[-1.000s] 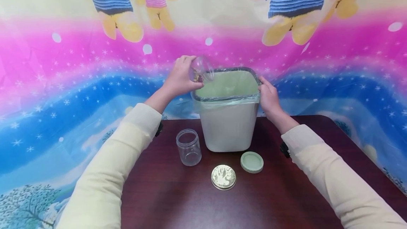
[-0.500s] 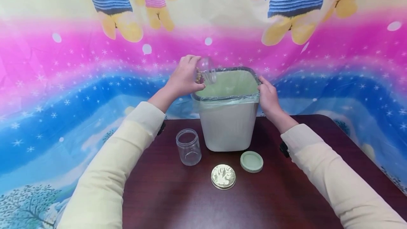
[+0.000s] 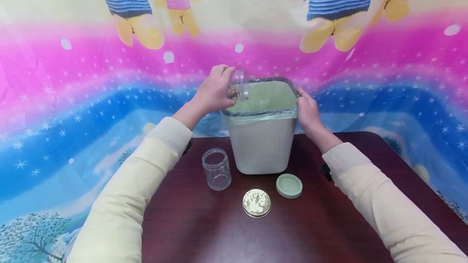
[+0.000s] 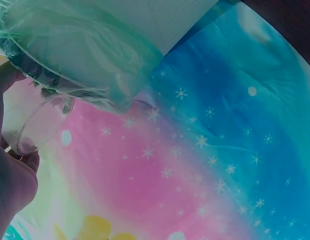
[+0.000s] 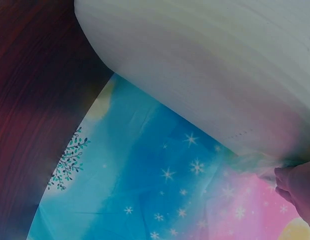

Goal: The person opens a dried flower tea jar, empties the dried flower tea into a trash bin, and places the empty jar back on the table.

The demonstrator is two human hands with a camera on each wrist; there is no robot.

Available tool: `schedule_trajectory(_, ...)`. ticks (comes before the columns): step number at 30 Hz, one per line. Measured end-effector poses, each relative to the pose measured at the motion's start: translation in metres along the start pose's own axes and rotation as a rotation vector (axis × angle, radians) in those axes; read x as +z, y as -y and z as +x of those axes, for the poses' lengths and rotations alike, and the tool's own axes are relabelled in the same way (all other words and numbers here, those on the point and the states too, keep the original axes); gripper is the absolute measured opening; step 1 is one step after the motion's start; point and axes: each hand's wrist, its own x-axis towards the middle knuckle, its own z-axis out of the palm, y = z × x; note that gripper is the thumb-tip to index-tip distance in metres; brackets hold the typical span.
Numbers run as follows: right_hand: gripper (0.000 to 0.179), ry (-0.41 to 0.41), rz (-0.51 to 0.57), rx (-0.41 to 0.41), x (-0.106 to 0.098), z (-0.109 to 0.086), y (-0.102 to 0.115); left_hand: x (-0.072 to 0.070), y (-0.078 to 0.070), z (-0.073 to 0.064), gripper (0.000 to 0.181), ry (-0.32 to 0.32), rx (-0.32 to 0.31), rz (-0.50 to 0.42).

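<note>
My left hand [image 3: 213,90] grips a clear jar [image 3: 240,80], tipped nearly on its side with its mouth over the left rim of the trash can [image 3: 261,145]. Small brownish bits [image 3: 232,91] lie inside the jar near my fingers. In the left wrist view the same jar [image 4: 42,125] is beside the bag-covered rim. The can is pale, lined with a thin green bag [image 3: 268,94] folded over its edge. My right hand [image 3: 310,113] holds the can's right rim, thumb and fingers about the edge. In the right wrist view, part of that hand [image 5: 300,187] shows at the can's edge.
An open clear jar [image 3: 217,169] stands upright on the dark table [image 3: 204,230], left of the can. A gold foil-topped lid [image 3: 257,203] and a pale green lid [image 3: 289,186] lie in front. A printed cloth [image 3: 109,104] hangs behind the table.
My left hand has moved slightly right with the jar, which has tipped further, its mouth turning toward the can's inside. My right hand and the can stay almost still.
</note>
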Motion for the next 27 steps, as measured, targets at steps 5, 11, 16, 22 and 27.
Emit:
schedule_trajectory(5, 0.057, 0.001, -0.010, 0.009, -0.0005, -0.0004, 0.0000, 0.0011, 0.0008, -0.0004, 0.089, -0.005, 0.031, 0.012)
schedule_trajectory(11, 0.057, 0.005, -0.008, 0.018, -0.0010, -0.0008, 0.0009, 0.0017, 0.0008, -0.0004, 0.088, -0.011, 0.063, 0.030)
schedule_trajectory(16, 0.056, 0.009, 0.005, 0.017, -0.0001, -0.0011, 0.0011, 0.0021, 0.0011, 0.0004, 0.088, -0.005, 0.086, 0.060)
schedule_trajectory(22, 0.056, 0.004, 0.002, 0.023, -0.0007, -0.0003, 0.0005, 0.0027, 0.0005, 0.0018, 0.085, -0.009, 0.119, 0.105)
schedule_trajectory(27, 0.057, 0.001, 0.001, 0.032, -0.0001, -0.0004, 0.0017, 0.0034, 0.0004, 0.0026, 0.085, -0.009, 0.129, 0.125)
